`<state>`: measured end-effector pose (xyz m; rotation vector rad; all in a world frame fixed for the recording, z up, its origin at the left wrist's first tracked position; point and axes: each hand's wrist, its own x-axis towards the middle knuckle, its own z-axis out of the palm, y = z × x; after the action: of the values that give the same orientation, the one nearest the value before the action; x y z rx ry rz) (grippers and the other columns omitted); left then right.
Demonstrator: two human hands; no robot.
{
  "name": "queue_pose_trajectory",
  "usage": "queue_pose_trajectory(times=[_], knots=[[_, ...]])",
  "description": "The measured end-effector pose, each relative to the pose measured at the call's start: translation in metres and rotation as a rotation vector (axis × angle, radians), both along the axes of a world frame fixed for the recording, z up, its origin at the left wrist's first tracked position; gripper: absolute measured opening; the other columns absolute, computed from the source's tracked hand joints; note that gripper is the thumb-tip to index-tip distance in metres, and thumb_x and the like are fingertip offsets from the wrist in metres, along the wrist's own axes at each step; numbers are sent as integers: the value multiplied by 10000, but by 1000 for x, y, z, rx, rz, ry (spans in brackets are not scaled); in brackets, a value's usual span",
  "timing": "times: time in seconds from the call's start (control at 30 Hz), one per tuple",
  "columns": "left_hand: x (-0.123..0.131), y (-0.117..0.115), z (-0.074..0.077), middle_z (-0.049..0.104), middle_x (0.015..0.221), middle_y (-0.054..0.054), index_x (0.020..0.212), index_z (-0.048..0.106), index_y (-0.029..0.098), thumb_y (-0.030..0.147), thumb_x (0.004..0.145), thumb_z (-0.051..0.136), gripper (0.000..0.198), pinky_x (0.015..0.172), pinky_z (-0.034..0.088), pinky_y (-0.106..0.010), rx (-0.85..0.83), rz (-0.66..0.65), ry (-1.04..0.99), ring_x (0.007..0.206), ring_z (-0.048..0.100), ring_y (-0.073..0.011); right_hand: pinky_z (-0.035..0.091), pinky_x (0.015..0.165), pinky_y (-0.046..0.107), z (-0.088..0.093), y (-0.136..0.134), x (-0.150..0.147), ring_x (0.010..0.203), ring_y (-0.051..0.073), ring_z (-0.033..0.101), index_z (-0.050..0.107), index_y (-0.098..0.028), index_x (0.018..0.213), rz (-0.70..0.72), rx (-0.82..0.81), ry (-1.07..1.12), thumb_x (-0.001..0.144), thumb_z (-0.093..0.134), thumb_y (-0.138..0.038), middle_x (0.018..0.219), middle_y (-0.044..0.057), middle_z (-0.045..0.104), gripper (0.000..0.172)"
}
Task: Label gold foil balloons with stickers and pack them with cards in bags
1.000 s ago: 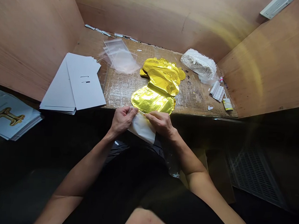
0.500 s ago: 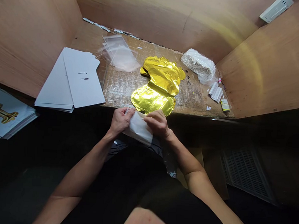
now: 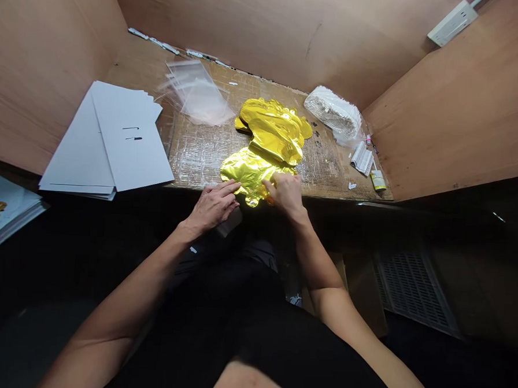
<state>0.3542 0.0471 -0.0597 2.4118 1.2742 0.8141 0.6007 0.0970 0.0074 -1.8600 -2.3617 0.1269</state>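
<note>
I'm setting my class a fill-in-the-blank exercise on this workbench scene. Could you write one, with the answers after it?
1. The foil balloon under the right hand is ____ in colour.
2. In the head camera's view, the clear plastic bags lie to the ____ of the balloon.
3. The power socket is fixed to a panel made of ____.

Answers: gold; left; wood

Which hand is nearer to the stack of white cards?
Left. The left hand is to the right of the stack of white cards, past its lower corner; the right hand is farther right, on the gold foil balloon.
</note>
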Motion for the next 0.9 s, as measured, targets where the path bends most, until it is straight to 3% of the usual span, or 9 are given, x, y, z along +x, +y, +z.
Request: queue_pose_trajectory(times=[0.13, 0.27, 0.4, 0.5, 0.63, 0.7, 0.8, 0.87, 0.9], knots=[[-3, -1, 7, 642, 1565, -90, 863, 705, 207, 287, 1068, 577, 254, 1098, 478, -525, 10, -6, -6, 1513, 560, -325, 346, 941, 361, -10, 12, 11, 1030, 240, 619, 690, -182, 963, 322, -101, 178, 1079, 618, -416, 1029, 94, 739, 271], [6, -4, 13, 602, 1604, -119, 866, 704, 193, 310, 1078, 584, 270, 1173, 475, -521, 118, -17, -85, 1540, 530, -325, 380, 839, 313, -15, 22, 9, 857, 184, 578, 666, -176, 851, 354, -212, 363, 1069, 555, -377, 858, 45, 683, 317], [21, 1, 7, 705, 1475, -139, 1012, 741, 175, 298, 1103, 520, 269, 1152, 523, -495, 56, -115, -102, 1442, 631, -306, 385, 719, 289, 1, 48, 16, 727, 152, 508, 634, -172, 794, 350, -252, 512, 1013, 573, -406, 747, 13, 606, 326], [23, 6, 5, 756, 1383, -147, 1181, 761, 166, 336, 1076, 545, 294, 1124, 547, -499, -76, -113, -169, 1371, 679, -322, 430, 717, 304, 30, 93, 48, 732, 170, 533, 643, -168, 809, 167, -210, 511, 999, 597, -359, 763, 40, 615, 274], [7, 5, 18, 812, 1197, -129, 1166, 778, 176, 478, 1050, 610, 364, 863, 611, -360, -327, 64, -509, 1031, 781, -262, 498, 960, 458, 63, 129, 98, 1031, 276, 623, 698, -120, 968, -416, 264, 292, 1011, 590, -245, 1075, 194, 702, 170], [-2, 2, 27, 812, 1042, -111, 1063, 767, 173, 554, 1032, 638, 403, 696, 562, -292, -397, 190, -675, 851, 748, -217, 512, 997, 478, 63, 114, 99, 1088, 280, 636, 710, -122, 1085, -352, 277, 343, 1058, 560, -308, 1174, 205, 704, 240], [-10, 2, 38, 706, 774, -52, 937, 704, 175, 654, 940, 726, 480, 551, 452, -246, -397, 318, -816, 644, 611, -161, 583, 824, 376, 43, 57, 66, 881, 215, 675, 728, -163, 1098, 129, -209, 724, 1054, 589, -571, 1014, 121, 739, 433], [-11, 3, 43, 625, 689, -20, 894, 675, 180, 701, 883, 764, 528, 504, 394, -235, -397, 354, -844, 576, 524, -135, 574, 702, 323, 25, 18, 39, 749, 175, 651, 729, -170, 1150, 273, -492, 924, 987, 662, -656, 916, 73, 735, 516], [-11, 3, 45, 606, 674, -14, 882, 672, 180, 710, 866, 775, 540, 492, 378, -232, -400, 358, -846, 564, 500, -128, 559, 670, 303, 17, 3, 28, 714, 160, 637, 732, -171, 1151, 290, -534, 989, 959, 698, -656, 892, 56, 732, 523]])
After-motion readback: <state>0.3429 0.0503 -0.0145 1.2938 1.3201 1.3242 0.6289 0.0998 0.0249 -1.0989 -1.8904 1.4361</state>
